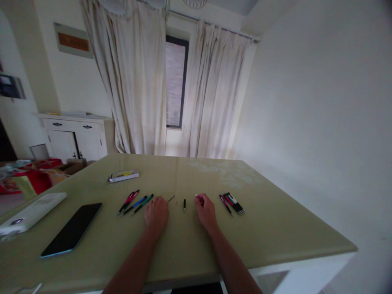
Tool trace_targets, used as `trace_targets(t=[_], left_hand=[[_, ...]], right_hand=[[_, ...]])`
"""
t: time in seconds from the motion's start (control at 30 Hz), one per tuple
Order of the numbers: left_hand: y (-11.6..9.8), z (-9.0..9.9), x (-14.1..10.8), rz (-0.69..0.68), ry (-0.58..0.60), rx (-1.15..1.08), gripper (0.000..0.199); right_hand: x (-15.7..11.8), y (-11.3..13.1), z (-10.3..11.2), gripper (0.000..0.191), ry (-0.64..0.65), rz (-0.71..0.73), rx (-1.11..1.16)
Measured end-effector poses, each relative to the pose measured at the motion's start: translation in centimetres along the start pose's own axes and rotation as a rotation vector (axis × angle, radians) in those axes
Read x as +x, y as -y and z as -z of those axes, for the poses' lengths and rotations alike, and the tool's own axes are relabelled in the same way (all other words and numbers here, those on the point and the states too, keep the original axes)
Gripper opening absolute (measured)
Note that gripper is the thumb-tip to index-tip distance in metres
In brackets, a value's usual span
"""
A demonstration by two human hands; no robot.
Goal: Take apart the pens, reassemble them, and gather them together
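a pale plain painted wall (306, 102) rises on the right, and long cream fabric curtains (141, 73) hang beyond the far edge of a broad olive-green table with a smooth top (275, 228). a white wooden cabinet with dark handles (88, 141) stands at the back left, and a narrow dark-framed window (174, 81) shows between the curtains. the bare left hand (157, 211) rests palm down on the table, fingers curled and close together; the bare right hand (206, 210) is turned on its side, thumb and fingers bent with a narrow gap. at the table's left lie a white oblong case with rounded corners (43, 208) and a black flat tablet with a pale blue edge (73, 228); farther back is a small white and yellow flat box (124, 176). four slim pens in pink, blue and green with black (138, 205) lie just left of the left hand, and slim pens with black, pink and white parts (234, 203) right of the right hand. a short black tube (184, 205) lies between the hands, touching neither. a thin dark rod (172, 198) extends beside the left fingertips; i cannot tell whether they grip it. a tiny white bit (196, 195) shows at the right fingertips, its hold unclear.
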State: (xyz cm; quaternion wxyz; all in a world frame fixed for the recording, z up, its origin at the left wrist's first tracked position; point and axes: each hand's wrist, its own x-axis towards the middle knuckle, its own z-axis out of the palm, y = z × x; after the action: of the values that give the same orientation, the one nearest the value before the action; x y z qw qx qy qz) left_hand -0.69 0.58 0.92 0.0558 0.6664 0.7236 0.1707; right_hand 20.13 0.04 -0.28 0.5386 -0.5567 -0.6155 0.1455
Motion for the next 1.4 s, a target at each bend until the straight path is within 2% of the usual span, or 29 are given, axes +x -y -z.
trace_targets(t=[0.17, 0.3, 0.43, 0.6, 0.67, 0.83, 0.93, 1.07, 1.17, 1.4], left_hand=[[0.2, -0.3, -0.2, -0.019, -0.039, 0.128, 0.035], [0.2, -0.3, -0.2, -0.006, -0.073, 0.108, 0.038], [-0.2, 0.1, 0.6, -0.031, -0.03, -0.177, 0.035], [-1.7, 0.4, 0.4, -0.34, 0.01, -0.67, 0.028], [-2.2, 0.4, 0.0, -0.407, 0.029, -0.761, 0.027], [-2.3, 0.0, -0.2, -0.426, 0.091, -0.731, 0.025], [-2.0, -0.2, 0.1, -0.426, 0.08, -0.658, 0.025], [-1.5, -0.6, 0.4, -0.367, -0.017, -0.373, 0.027], [-1.3, -0.9, 0.5, -0.342, 0.009, -0.217, 0.027], [-1.0, -1.6, 0.9, -0.313, 0.02, -0.314, 0.031]], right_hand=[[0.0, -0.1, 0.1, 0.016, 0.029, -0.017, -0.016], [0.0, -0.2, 0.0, 0.016, 0.027, -0.002, -0.02], [-0.1, 0.1, 0.0, 0.018, 0.021, 0.017, -0.009], [-0.2, 1.3, 0.3, 0.031, 0.133, 0.047, 0.112], [-0.1, 1.7, 0.4, 0.032, 0.172, 0.031, 0.196], [0.3, 2.2, 0.5, 0.035, 0.158, -0.046, 0.305], [0.4, 1.9, 0.4, 0.037, 0.133, -0.065, 0.325], [0.7, 1.1, 0.3, 0.038, 0.024, -0.111, 0.415], [0.9, 0.7, 0.2, 0.037, -0.008, -0.125, 0.465], [0.9, 0.6, 0.0, 0.034, 0.034, -0.16, 0.528]])
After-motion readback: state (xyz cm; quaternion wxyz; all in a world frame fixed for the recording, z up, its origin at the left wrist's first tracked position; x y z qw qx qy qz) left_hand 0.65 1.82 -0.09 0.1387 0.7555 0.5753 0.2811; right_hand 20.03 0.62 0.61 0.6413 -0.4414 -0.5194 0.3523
